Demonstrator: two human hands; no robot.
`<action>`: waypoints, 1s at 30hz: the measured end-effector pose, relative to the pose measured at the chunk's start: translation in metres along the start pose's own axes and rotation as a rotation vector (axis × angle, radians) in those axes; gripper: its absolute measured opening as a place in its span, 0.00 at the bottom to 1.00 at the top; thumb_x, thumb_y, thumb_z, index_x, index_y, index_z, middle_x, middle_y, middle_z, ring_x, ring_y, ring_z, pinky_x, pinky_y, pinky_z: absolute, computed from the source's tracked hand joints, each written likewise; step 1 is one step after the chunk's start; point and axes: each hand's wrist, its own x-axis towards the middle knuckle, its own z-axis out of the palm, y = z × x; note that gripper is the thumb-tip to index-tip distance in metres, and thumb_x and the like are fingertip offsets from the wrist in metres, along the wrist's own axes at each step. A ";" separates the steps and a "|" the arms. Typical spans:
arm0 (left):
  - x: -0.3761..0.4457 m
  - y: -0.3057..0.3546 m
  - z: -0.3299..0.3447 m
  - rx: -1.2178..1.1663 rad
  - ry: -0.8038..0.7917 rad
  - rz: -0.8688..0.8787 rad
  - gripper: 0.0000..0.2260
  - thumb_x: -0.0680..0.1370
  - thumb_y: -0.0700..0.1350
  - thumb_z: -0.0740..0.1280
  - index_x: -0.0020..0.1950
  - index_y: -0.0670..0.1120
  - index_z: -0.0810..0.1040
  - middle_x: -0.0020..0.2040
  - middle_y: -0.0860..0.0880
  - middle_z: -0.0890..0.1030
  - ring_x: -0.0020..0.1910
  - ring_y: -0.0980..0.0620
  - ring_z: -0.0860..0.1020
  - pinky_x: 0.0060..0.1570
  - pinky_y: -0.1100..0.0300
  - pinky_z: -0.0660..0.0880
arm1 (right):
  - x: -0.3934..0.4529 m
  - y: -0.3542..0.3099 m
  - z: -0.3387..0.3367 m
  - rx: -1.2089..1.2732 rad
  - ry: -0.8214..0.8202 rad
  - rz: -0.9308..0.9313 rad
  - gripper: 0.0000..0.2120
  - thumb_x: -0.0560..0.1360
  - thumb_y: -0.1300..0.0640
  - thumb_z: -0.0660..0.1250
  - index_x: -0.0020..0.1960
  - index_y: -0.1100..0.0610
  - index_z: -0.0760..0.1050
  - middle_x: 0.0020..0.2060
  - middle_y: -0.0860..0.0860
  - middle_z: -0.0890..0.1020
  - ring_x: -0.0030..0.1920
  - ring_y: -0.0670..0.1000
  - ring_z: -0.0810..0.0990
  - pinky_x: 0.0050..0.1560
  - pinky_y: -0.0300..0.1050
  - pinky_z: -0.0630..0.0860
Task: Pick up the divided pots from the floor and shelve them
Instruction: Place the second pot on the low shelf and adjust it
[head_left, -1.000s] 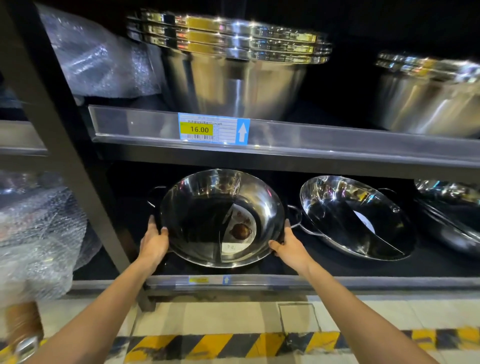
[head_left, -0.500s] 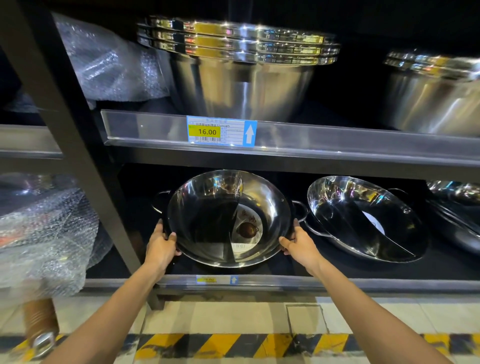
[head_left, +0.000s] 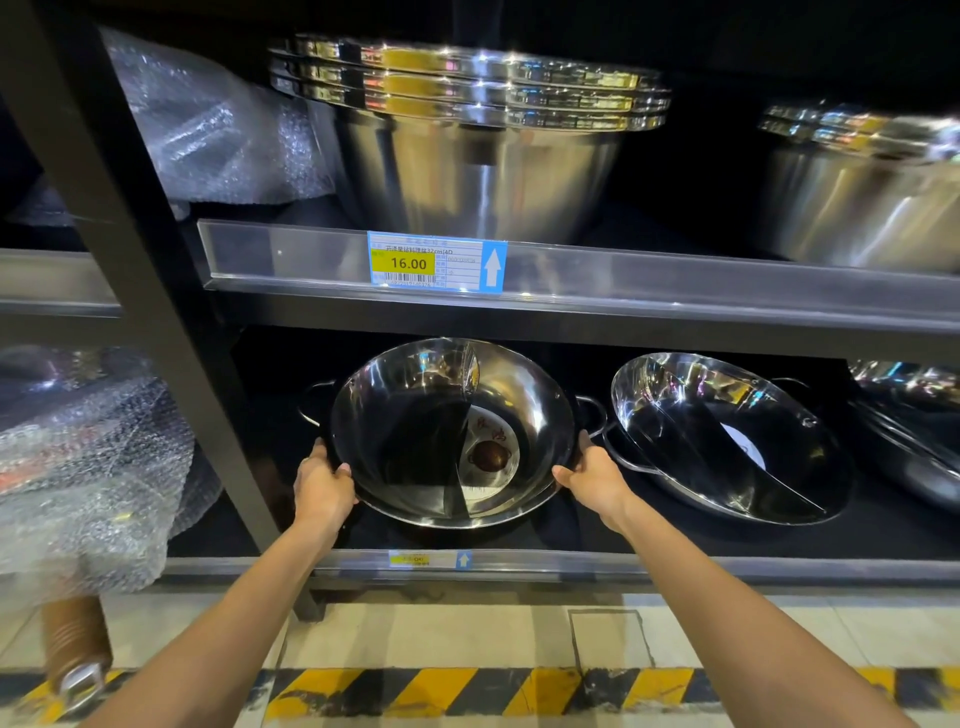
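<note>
Two hands grip one divided pot (head_left: 452, 431) on the bottom shelf (head_left: 571, 566), near its left end. The left hand (head_left: 323, 486) is curled over the pot's left rim, thumb on the inside; the right hand (head_left: 592, 478) is clamped on the right rim just below the loop handle (head_left: 592, 413). The pot tilts toward the camera, its lower edge near the shelf's front edge, with a label lying in the right half beside the partition. Just to its right a second pot (head_left: 727, 436) leans on the same shelf, their handles almost touching. On the shelf above, stacked steel bowls (head_left: 467, 145) stand behind a price tag (head_left: 436, 262) reading 16.00. Bubble wrap (head_left: 88, 467) bulges at the left of the rack.
</note>
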 end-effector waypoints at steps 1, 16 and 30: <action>0.001 0.001 0.001 0.001 0.004 -0.003 0.24 0.79 0.37 0.57 0.74 0.47 0.55 0.66 0.35 0.70 0.59 0.38 0.75 0.58 0.46 0.76 | 0.001 0.000 0.000 0.000 0.000 0.002 0.29 0.77 0.64 0.63 0.74 0.59 0.55 0.61 0.57 0.78 0.64 0.55 0.73 0.69 0.52 0.68; 0.018 0.002 0.000 0.058 0.035 -0.060 0.24 0.79 0.39 0.56 0.74 0.47 0.54 0.65 0.36 0.71 0.64 0.37 0.72 0.66 0.40 0.69 | 0.019 -0.002 0.011 0.038 -0.001 0.019 0.29 0.76 0.65 0.63 0.74 0.59 0.56 0.63 0.60 0.75 0.64 0.59 0.73 0.65 0.54 0.72; 0.011 0.011 -0.007 0.211 0.059 -0.039 0.22 0.79 0.40 0.56 0.73 0.42 0.58 0.68 0.33 0.64 0.63 0.33 0.68 0.66 0.40 0.66 | 0.012 -0.008 0.001 0.098 -0.035 0.007 0.31 0.79 0.60 0.60 0.76 0.56 0.46 0.38 0.54 0.76 0.32 0.47 0.72 0.36 0.42 0.74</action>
